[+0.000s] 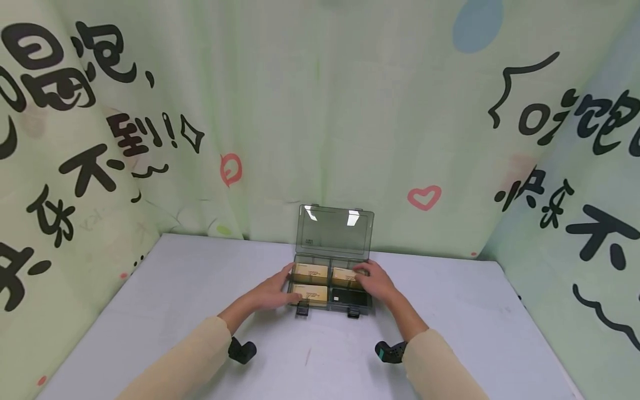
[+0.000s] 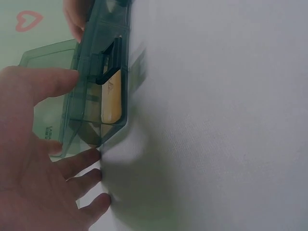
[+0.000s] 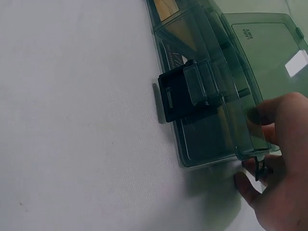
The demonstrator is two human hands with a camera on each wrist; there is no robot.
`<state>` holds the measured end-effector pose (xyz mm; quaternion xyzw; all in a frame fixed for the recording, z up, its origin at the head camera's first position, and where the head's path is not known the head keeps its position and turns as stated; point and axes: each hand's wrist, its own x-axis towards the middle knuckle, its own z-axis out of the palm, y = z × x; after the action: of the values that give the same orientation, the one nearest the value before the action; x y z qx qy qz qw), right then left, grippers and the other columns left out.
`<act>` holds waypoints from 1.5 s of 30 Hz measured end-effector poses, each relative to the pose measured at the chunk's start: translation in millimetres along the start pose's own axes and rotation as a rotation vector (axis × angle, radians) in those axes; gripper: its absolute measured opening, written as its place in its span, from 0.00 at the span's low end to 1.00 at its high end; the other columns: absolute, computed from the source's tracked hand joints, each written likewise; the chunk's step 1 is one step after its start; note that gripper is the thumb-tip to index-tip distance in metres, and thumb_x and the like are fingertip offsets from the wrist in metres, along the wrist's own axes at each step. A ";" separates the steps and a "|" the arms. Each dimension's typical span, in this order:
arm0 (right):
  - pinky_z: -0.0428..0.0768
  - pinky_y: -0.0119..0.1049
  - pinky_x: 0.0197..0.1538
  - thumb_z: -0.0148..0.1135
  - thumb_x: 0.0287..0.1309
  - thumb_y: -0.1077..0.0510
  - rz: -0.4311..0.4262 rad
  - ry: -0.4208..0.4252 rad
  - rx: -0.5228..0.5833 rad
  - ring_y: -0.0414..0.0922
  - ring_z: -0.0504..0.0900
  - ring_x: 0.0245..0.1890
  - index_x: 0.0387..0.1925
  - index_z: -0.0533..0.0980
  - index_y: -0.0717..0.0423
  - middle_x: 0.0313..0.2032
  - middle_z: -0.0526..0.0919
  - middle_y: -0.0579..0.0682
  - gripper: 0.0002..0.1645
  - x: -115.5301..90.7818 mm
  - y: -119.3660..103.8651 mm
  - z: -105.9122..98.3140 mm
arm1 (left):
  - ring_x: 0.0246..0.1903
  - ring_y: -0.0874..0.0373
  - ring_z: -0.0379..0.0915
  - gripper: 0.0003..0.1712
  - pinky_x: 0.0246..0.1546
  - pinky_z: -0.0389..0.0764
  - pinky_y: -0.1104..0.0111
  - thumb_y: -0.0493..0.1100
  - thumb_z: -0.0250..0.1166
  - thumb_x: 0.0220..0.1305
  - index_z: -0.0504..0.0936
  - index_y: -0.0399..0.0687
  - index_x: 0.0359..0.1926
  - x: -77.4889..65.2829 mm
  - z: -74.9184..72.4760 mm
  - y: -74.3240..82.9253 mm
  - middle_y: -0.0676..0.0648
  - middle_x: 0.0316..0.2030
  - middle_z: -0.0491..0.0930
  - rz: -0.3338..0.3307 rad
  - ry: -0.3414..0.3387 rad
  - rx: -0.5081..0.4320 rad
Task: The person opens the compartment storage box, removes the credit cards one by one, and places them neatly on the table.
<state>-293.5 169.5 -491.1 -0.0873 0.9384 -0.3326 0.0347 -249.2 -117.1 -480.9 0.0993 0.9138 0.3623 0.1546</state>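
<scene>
A translucent grey-green plastic organizer case [image 1: 327, 306] lies on the table with its lid [image 1: 334, 232] raised at the back. Small yellow-tan boxes fill three compartments: back left [image 1: 311, 272], front left [image 1: 309, 293] and back right [image 1: 342, 275]. Something dark [image 1: 349, 296] occupies the front right one. At the case's left end, my left hand [image 1: 272, 291] has its thumb by the front corner and its spread fingers along the side. My right hand [image 1: 376, 279] grips the right end, some digits over the wall and others outside it. Part of the back right box is hidden behind it.
Two black latches hang at the case's front, the left one [image 1: 302, 308] and the right one [image 1: 353, 313]. Black devices, left [image 1: 242, 351] and right [image 1: 391, 352], sit at my wrists. A printed curtain [image 1: 320, 128] stands behind the white table [image 1: 310, 361].
</scene>
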 end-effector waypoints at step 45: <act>0.71 0.48 0.55 0.63 0.59 0.57 -0.012 0.053 0.077 0.53 0.72 0.49 0.42 0.68 0.59 0.51 0.76 0.60 0.15 5.5 -2.1 6.0 | 0.74 0.41 0.47 0.49 0.72 0.53 0.47 0.58 0.60 0.65 0.44 0.49 0.77 0.9 -1.5 -4.3 0.39 0.75 0.51 0.031 -0.031 0.021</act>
<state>-297.9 163.2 -494.4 -0.0827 0.9249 -0.3710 0.0111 -250.9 -120.9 -483.0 0.1205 0.9133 0.3534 0.1623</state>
